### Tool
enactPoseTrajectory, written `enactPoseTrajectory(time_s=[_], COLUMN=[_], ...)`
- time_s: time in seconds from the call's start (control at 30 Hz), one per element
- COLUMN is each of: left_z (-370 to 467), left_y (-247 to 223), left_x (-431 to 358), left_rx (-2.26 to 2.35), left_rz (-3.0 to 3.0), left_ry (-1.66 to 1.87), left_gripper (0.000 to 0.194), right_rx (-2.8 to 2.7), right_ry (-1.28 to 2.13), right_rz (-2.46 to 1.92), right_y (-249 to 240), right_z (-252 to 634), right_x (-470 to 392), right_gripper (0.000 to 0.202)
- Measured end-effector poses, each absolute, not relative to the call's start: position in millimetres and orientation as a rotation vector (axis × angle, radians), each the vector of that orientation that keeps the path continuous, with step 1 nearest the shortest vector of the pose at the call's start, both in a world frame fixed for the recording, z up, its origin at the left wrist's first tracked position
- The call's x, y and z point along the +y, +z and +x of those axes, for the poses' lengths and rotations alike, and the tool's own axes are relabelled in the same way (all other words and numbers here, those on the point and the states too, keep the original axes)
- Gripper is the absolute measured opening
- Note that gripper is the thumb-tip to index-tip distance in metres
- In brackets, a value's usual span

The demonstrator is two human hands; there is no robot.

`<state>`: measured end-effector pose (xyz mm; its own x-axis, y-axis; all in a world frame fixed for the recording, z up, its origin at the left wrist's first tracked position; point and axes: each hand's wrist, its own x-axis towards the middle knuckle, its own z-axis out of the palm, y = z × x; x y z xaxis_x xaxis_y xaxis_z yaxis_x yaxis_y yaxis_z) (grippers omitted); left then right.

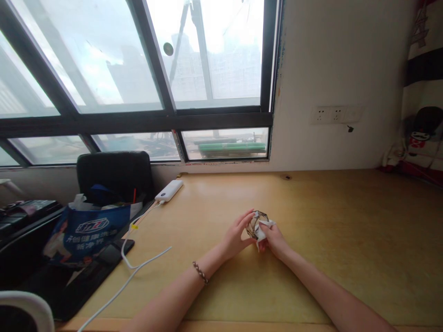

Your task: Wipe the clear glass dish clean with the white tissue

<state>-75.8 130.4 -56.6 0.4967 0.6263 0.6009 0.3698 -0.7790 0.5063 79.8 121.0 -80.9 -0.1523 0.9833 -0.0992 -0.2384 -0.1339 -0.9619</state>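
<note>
Near the middle of the wooden table point(221, 286), my left hand point(237, 235) grips a small round object of dark, open wire-like framework point(252, 226) by its left side, thumb below and fingers above. I cannot make out exactly what this object is. Pinched in my right hand point(273, 237) is a crumpled white tissue point(263, 230), pressed against the object's right side. The tissue covers part of the framework. A braided bracelet point(200, 273) circles my left wrist.
A white power bank point(169, 191) lies at the table's left edge, its white cable point(128, 272) trailing toward me. Left of the table, a blue shopping bag point(92, 235) rests on a black chair point(114, 173). Wall sockets point(328, 114) and a window stand behind.
</note>
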Motion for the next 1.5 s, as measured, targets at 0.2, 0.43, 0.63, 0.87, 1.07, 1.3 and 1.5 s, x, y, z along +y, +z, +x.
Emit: enactPoseTrajectory(time_s=[0.2,0.43,0.63,0.87,1.07,1.3,1.5], left_z=[-79,-74,-67,-51,-55,-61,-55], left_y=[-54,-64,-64,-59,-64,-69,-69], left_x=[136,142,140,137,135,142,141], left_rx=[0.633,0.476,0.364,0.267,0.287,0.416,0.408], left_rz=[1.850,1.092,0.798,0.620,0.463,0.313,0.413], left_ry=[1.079,1.011,1.091,1.087,0.978,1.112,1.274], left_gripper=[0.072,0.048,0.030,0.035,0.039,0.040,0.027], right_rx=[-1.336,-1.428,-0.920,-0.838,-1.015,-0.993,-1.142], right_ry=[1.132,0.683,1.348,1.466,1.352,1.251,1.272], right_rz=[-1.333,-1.293,-1.000,-0.850,-0.902,-0.977,-1.079], right_y=[-79,-77,-76,-77,-80,-72,-71], right_z=[83,94,85,82,86,93,92], right_x=[114,122,130,130,131,129,129], right_gripper=[0.045,0.036,0.037,0.041,0.037,0.041,0.044])
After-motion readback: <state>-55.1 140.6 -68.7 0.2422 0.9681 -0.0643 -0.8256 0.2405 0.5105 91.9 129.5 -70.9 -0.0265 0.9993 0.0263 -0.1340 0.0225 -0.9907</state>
